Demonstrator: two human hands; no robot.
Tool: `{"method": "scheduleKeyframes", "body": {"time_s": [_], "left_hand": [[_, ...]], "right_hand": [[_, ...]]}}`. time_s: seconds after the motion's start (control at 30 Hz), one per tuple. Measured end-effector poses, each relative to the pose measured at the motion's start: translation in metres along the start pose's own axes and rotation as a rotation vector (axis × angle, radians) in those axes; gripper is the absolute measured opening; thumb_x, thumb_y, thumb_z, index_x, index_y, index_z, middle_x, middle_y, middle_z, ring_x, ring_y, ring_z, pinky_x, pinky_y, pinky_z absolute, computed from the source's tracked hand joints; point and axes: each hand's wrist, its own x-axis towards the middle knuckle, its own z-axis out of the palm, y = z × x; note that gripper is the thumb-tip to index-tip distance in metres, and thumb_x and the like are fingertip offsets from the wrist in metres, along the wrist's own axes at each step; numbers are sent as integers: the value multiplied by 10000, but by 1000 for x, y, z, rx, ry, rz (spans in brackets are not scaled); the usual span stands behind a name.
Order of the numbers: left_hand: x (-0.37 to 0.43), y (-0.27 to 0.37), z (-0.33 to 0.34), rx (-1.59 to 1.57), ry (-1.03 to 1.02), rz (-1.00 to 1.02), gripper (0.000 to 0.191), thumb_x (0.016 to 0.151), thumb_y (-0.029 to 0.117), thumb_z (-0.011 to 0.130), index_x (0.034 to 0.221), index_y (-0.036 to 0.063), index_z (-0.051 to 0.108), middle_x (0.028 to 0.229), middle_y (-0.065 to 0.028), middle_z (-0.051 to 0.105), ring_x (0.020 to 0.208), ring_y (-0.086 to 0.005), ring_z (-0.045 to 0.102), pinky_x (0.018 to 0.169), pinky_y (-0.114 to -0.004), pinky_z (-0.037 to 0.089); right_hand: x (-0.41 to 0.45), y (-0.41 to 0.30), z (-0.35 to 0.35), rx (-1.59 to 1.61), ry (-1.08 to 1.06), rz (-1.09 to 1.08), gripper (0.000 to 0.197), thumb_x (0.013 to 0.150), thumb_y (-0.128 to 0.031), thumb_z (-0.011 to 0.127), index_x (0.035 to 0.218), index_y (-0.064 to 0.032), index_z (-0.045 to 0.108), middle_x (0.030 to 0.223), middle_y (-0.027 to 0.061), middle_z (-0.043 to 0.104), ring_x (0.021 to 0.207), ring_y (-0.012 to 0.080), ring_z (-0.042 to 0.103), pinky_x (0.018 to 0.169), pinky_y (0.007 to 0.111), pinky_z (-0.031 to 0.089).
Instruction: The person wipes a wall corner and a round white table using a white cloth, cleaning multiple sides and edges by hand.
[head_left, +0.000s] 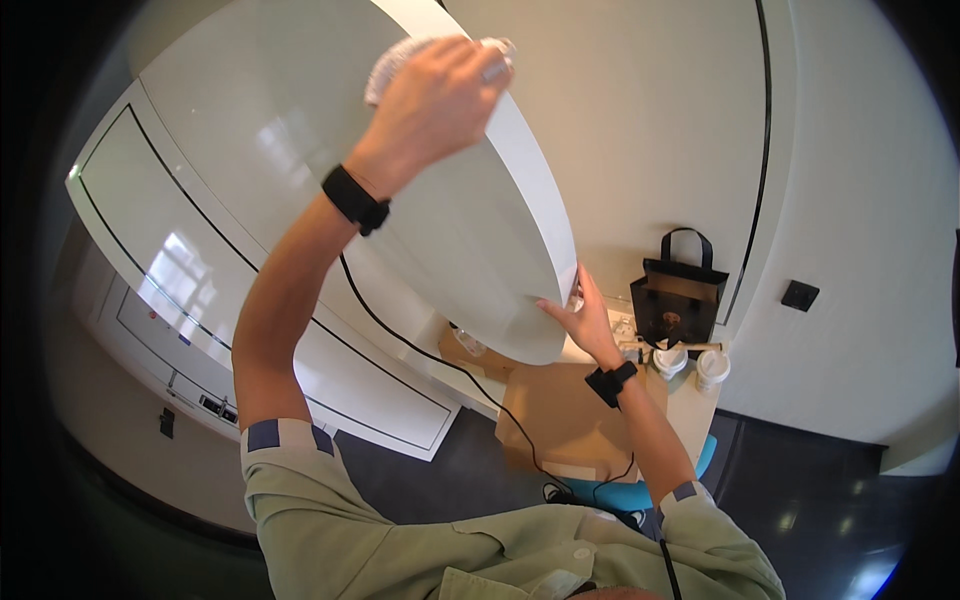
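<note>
A large, smooth panel (465, 247) with a white edge stands tilted before me and looks curved in this view. My left hand (442, 97) is raised at its upper part, closed around a whitish textured cloth (394, 67) that lies against the panel. Low on the panel's right edge, my right hand (589, 315) grips it, the thumb on the face and the fingers behind the rim. Both wrists wear black bands. The far side of the panel is hidden.
Below the panel, a cardboard box (566, 420) sits on a pale table (686, 412). A black paper bag (675, 300) and two lidded white cups (712, 367) stand at the right. A black cable (420, 351) hangs across the view, and a blue seat (615, 495) is under the table.
</note>
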Motion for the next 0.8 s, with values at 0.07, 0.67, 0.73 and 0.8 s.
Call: {"method": "scheduleKeyframes", "body": {"time_s": [0.07,0.67,0.73,0.8], "left_hand": [[-9,38,7,81,-50,5,183,837,67,651,997,5,713,1106,-64,646,957,-245,644,859,-354,528],[-87,256,71,17,-262,141,460,770,138,578,1140,-129,631,1118,-235,642,1101,-392,619,1030,-429,466],[-98,274,77,6,-312,162,467,763,139,578,1138,-133,633,1120,-240,641,1108,-402,612,1040,-438,456],[-106,291,80,1,-399,194,483,749,153,579,1127,-142,641,1170,-261,630,1144,-427,588,1061,-456,433]], "right_hand": [[-1,-2,0,-22,-9,54,857,742,-298,859,1428,-22,425,1245,185,598,1117,323,603,913,408,497],[-19,31,-5,-3,3,-121,1229,740,-67,828,1543,-17,-101,1480,230,385,1289,312,506,1114,410,367],[-31,42,-7,83,-16,-102,1220,740,-41,816,1555,-47,-92,1505,222,358,1316,301,478,1118,410,361],[-46,52,-13,253,-17,32,1104,754,15,770,1578,-85,43,1491,193,385,1346,290,435,1110,401,370]]}}
